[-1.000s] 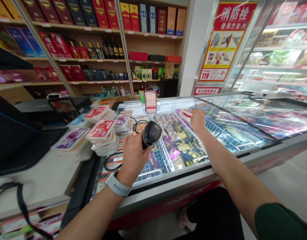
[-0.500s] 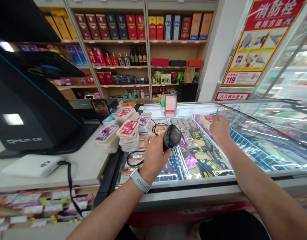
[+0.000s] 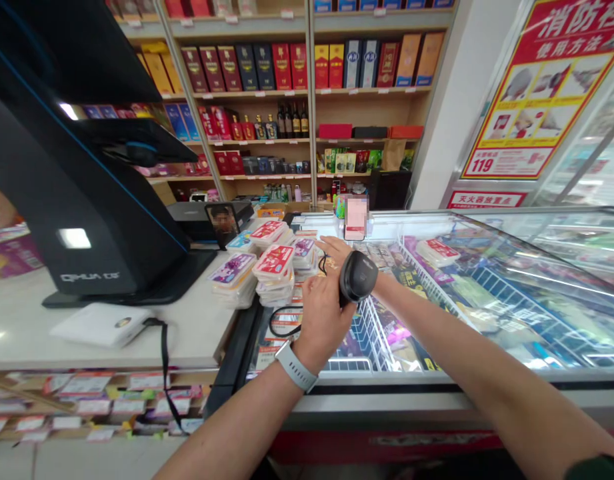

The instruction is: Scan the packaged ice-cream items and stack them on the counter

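Observation:
My left hand [image 3: 327,310], a pale watch strap at its wrist, is wrapped round a black handheld barcode scanner [image 3: 358,277] above the freezer. My right hand [image 3: 335,250] reaches across behind the scanner, its visible fingers stretched toward the stacks and holding nothing that I can see; the scanner hides part of it. Nearest its fingertips is a stack of flat plastic packs with a purple label [image 3: 304,250]. Beside it stand red-labelled packs [image 3: 274,261] and more purple-labelled packs [image 3: 233,270]. A red-labelled pack [image 3: 441,251] lies in the freezer's right part.
A chest freezer [image 3: 387,385] with wire baskets [image 3: 381,333] holds bagged goods. On the left counter [image 3: 187,333] stand a dark checkout terminal [image 3: 87,200] and a white device [image 3: 104,325] with a black cable. A phone [image 3: 355,219] stands at the freezer's back; shelves of boxes rise behind.
My right hand has left the red-labelled pack in the freezer's right part and swung left behind the scanner, toward the stacks. My left hand still grips the scanner. The view has shifted slightly left.

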`<state>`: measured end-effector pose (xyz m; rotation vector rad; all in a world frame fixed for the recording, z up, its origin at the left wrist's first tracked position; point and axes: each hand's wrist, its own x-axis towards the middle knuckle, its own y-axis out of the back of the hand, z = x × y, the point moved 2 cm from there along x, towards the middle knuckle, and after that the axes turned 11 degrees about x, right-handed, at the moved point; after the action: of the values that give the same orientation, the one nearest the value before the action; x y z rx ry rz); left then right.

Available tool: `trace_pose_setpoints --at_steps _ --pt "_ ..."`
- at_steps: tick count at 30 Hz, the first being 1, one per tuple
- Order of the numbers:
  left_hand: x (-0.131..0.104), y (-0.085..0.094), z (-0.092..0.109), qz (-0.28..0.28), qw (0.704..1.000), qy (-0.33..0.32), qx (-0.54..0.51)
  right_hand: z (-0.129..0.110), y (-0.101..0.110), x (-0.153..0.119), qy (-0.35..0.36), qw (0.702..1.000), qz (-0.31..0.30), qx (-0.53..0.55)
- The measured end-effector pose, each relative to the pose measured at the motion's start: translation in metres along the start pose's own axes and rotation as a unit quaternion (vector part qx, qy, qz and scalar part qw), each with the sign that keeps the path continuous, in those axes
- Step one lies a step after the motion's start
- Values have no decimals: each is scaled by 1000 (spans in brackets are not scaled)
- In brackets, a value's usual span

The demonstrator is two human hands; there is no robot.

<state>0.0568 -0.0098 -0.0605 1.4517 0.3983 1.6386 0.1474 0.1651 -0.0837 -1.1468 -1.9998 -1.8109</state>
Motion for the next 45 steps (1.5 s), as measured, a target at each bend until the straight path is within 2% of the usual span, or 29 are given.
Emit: trace_pose_setpoints --at_steps 3,5,10,18,20,22,25,29,33,39,45 --pt "1 -1 -1 5 1000 -6 4 -5 -20 22 42 999 -8 14" --pt "1 -2 0 3 1000 -9 1 -8 -25 27 50 999 0 9" --pt "0 -1 1 -13 1000 -2 12 -15 -13 18 31 999 21 -22" --pt "-1 -2 1 -6 999 -36 -3 -7 37 -39 -137 986 89 -25" --pt "-1 -4 1 -9 999 -38 2 0 53 -58 -223 968 116 -9" --pt "-1 -5 -1 -8 999 -36 8 6 68 -77 -319 938 138 5" --pt "1 -5 -3 0 999 -29 14 9 85 -100 -383 914 136 4" --pt "3 -4 -4 0 1000 -19 17 11 94 -120 -390 912 124 28" --pt "4 -3 -3 -6 1000 -15 10 17 91 -129 -399 904 133 81" --pt "3 -5 -6 -9 1000 -14 12 28 81 -132 -405 883 173 161" --pt "3 -5 -5 -20 1000 -11 12 27 77 -129 -389 883 196 172"
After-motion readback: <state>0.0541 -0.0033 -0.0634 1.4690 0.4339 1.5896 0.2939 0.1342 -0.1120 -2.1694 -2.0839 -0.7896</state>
